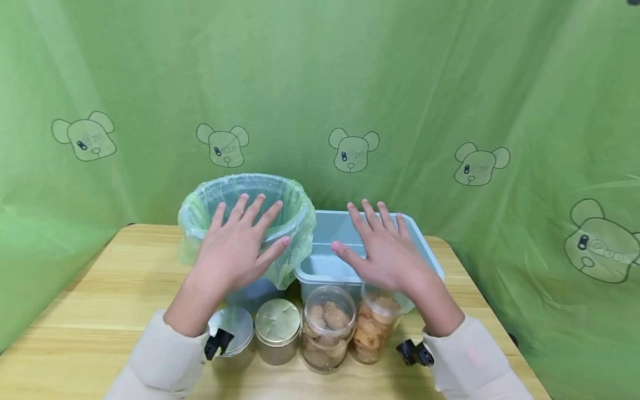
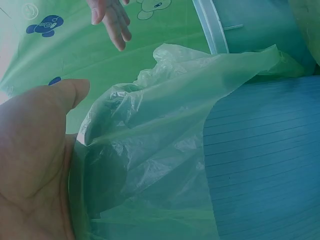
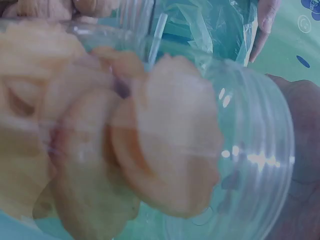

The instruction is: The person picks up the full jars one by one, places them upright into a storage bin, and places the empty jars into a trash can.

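In the head view my left hand (image 1: 234, 244) is spread out, palm down, over the near side of a round blue bin (image 1: 235, 194) lined with a thin green plastic bag (image 1: 300, 233). My right hand (image 1: 390, 253), fingers also spread, hovers above a light blue rectangular tub (image 1: 320, 266). Neither hand holds anything. Just below the right hand stands an open clear jar of orange-brown dried slices (image 1: 371, 333); the right wrist view shows those slices (image 3: 170, 135) up close. Left of it is an open clear jar of walnuts (image 1: 327, 333).
Two lidded jars stand left of the walnuts: one with a gold foil-like top (image 1: 278, 321), one with a greyish lid (image 1: 234, 328). All sit on a wooden table (image 1: 125, 289). Green curtain (image 1: 290, 83) with bear faces hangs behind and at both sides.
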Demonstrator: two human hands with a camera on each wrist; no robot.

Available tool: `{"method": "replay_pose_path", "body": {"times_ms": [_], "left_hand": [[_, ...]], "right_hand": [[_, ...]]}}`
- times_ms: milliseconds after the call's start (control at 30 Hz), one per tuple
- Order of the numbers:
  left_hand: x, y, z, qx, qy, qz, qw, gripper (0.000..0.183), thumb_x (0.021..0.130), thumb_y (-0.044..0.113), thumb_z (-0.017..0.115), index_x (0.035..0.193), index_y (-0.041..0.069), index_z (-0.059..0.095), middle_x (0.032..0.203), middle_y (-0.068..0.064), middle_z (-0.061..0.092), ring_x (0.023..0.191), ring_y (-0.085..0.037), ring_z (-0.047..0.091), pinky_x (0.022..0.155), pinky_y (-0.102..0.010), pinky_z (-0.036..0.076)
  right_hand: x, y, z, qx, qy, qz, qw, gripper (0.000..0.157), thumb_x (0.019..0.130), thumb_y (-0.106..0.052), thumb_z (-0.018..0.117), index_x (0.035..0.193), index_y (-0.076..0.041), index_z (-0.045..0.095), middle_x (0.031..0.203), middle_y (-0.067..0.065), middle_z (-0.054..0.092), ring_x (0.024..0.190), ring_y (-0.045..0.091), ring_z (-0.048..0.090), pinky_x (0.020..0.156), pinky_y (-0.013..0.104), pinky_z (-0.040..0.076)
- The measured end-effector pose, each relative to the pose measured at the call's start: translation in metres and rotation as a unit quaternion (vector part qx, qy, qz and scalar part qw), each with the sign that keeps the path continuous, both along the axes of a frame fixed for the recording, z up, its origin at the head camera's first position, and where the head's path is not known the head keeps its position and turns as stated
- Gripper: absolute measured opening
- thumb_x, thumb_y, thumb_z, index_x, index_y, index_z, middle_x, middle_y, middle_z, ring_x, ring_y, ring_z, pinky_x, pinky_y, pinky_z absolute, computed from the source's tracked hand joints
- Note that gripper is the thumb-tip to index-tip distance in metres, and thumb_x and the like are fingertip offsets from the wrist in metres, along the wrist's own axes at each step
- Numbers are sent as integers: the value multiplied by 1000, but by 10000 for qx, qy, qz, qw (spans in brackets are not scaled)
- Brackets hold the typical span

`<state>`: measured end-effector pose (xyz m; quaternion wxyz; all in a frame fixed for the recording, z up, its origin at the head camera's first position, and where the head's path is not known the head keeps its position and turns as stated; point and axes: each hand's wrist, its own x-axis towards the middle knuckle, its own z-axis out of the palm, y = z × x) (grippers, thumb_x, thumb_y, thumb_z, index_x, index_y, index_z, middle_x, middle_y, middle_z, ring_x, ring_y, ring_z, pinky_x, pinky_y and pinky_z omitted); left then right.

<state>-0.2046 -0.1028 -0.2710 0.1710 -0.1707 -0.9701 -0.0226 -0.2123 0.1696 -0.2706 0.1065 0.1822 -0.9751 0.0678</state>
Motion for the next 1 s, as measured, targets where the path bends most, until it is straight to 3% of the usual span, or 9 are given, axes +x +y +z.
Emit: {"method": "replay_pose_path", "body": {"times_ms": [300,467,767,1000], "left_hand": [[0,2,1,-4,91,-15,10000,71,92,69,18,152,32,12,158,-6,15,143,-33,10,111,-57,5],[0,10,-1,-57,358,-187,9992,71,93,68,20,153,29,14,156,-8,20,141,-34,17,112,-56,10],[1,30,-5,-157,1330,-1173,9840,66,95,59,31,148,20,32,147,-12,38,132,-32,37,108,-51,26],[5,46,-15,-486,1596,-1856,9684,64,96,57,31,145,16,37,143,-12,42,129,-31,40,108,-49,27]], "right_hand": [[-1,4,6,22,20,56,10000,86,87,-75,25,153,-23,6,158,11,4,143,34,-5,110,59,-3],[-3,11,7,-92,78,251,9996,85,90,-70,32,153,-20,9,157,15,8,142,39,0,110,60,2],[-10,33,1,-321,229,273,9988,80,92,-62,40,153,-14,16,154,20,18,139,46,12,107,64,10],[-15,57,-9,-442,212,82,9988,79,93,-59,41,151,-10,20,153,23,22,136,48,18,103,68,17]]}}
